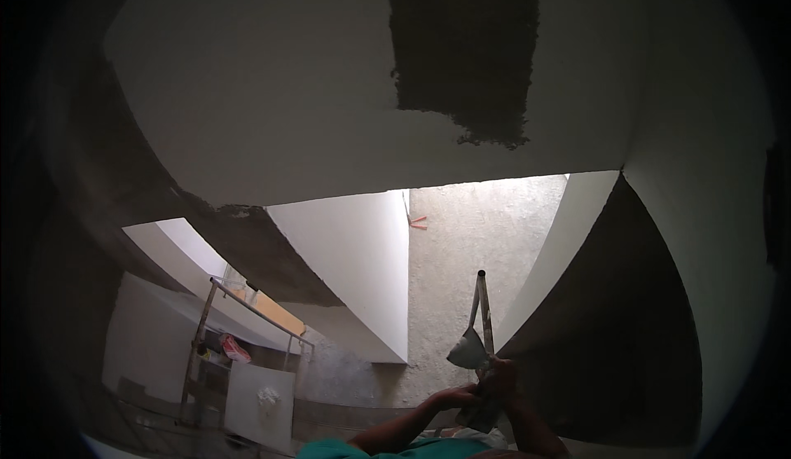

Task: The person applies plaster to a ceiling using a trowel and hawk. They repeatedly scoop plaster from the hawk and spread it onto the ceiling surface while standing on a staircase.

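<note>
My two hands meet low in the middle of the head view, close together. My right hand [500,377] is closed, and a pale, wedge-shaped blade like that of a putty knife [467,350] sticks out beyond its fingers. From the left, my left hand [460,396] reaches in against the right one, its fingers bent. Below them shows a greyish thing [478,418], too dark to name. What the left fingers hold is hidden. A metal tube [484,306] stands upright just beyond the hands.
A white wall surface [288,88] carries a dark, rough-edged patch [465,39]. To the left is a metal scaffold frame [262,305] with a red and white bag [235,348] and a pale board [257,422] bearing a white lump [268,395]. Daylit concrete floor [470,236] lies beyond.
</note>
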The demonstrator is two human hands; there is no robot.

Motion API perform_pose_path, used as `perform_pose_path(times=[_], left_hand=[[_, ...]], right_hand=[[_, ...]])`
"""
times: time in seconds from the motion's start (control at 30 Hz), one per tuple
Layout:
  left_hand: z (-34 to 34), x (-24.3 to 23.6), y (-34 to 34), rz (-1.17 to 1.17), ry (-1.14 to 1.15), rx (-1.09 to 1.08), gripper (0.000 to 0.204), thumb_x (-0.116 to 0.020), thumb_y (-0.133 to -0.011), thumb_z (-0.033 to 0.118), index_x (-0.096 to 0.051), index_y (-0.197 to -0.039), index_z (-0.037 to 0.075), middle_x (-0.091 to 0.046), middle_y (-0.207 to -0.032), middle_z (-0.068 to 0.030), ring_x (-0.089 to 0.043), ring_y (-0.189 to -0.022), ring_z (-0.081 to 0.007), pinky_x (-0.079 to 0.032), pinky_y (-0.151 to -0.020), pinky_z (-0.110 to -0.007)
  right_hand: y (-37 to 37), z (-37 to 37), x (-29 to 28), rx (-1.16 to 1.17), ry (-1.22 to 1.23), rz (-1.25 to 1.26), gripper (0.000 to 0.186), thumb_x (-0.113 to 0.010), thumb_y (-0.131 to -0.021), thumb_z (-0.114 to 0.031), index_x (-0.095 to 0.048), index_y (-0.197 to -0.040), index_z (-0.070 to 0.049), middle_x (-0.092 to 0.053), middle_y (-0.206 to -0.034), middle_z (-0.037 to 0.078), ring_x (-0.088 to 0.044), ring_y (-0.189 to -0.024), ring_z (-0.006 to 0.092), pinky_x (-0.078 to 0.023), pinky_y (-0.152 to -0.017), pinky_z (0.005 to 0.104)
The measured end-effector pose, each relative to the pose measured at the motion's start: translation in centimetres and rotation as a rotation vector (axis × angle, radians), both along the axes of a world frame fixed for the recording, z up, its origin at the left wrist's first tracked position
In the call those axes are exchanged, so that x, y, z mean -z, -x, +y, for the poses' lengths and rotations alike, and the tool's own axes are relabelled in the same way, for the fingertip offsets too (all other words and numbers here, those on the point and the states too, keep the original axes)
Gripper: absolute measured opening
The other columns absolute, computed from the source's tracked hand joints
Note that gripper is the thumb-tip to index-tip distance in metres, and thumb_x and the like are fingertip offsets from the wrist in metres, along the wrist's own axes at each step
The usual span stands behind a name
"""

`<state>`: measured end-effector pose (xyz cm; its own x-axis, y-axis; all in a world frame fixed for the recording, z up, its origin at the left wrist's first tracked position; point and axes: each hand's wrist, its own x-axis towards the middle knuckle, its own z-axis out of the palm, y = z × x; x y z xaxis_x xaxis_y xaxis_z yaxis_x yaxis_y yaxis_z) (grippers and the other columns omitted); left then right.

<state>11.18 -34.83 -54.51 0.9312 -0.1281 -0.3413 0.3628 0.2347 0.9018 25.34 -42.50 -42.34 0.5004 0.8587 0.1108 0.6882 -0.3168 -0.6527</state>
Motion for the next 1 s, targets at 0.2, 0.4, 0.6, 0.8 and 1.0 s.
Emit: perform_pose_path(times=[0.2,0.4,0.6,0.8,1.0], left_hand=[[2.9,-4.5,8.8,0.173,-0.275,-0.178,0.049,-0.065,-0.085,0.031,-0.058,-0.119,-0.003,-0.064,-0.105,-0.0063,-0.057,-0.094,-0.0132,-0.048,-0.084,-0.032],[8.4,-12.4,19.1,0.045,0.063,-0.98,0.037,-0.071,-0.081,0.013,-0.059,-0.113,0.0,-0.065,-0.1,-0.0071,-0.065,-0.088,-0.0195,-0.053,-0.079,-0.033],[11.5,-13.7,21.6,-0.029,0.041,-1.335,0.032,-0.062,-0.083,0.002,-0.053,-0.113,0.004,-0.059,-0.098,-0.0053,-0.061,-0.088,-0.0196,-0.052,-0.078,-0.035],[11.8,-18.3,18.5,-0.229,0.192,-1.673,0.033,-0.065,-0.079,0.0,-0.055,-0.11,0.003,-0.059,-0.094,-0.0045,-0.062,-0.087,-0.0182,-0.052,-0.077,-0.033],[12.5,-22.3,13.4,-0.399,-0.035,-1.702,0.023,-0.066,-0.08,0.0,-0.059,-0.102,0.003,-0.062,-0.093,-0.0041,-0.062,-0.083,-0.0173,-0.051,-0.072,-0.031]], right_hand=[[3.0,3.4,0.4,0.02,-0.175,-0.093,0.028,-0.067,-0.077,-0.027,-0.071,-0.1,-0.011,-0.064,-0.064,0.017,-0.066,-0.062,0.0344,-0.054,-0.055,0.0441],[0.6,0.5,2.6,0.117,-0.306,-0.705,0.023,-0.073,-0.071,-0.023,-0.066,-0.083,-0.005,-0.062,-0.064,0.017,-0.063,-0.06,0.037,-0.052,-0.054,0.0434],[3.5,-3.6,1.5,0.158,-0.264,-0.14,0.026,-0.075,-0.063,-0.023,-0.067,-0.077,-0.003,-0.065,-0.069,0.018,-0.066,-0.066,0.0372,-0.053,-0.06,0.0458],[3.6,-5.6,0.9,0.186,-0.031,0.087,0.024,-0.073,-0.063,-0.023,-0.068,-0.078,-0.005,-0.066,-0.068,0.017,-0.067,-0.067,0.0352,-0.054,-0.061,0.0446],[-1.6,-4.4,3.0,0.09,-0.229,0.151,0.024,-0.072,-0.064,-0.024,-0.069,-0.08,-0.006,-0.066,-0.069,0.017,-0.067,-0.067,0.036,-0.054,-0.062,0.0441]])
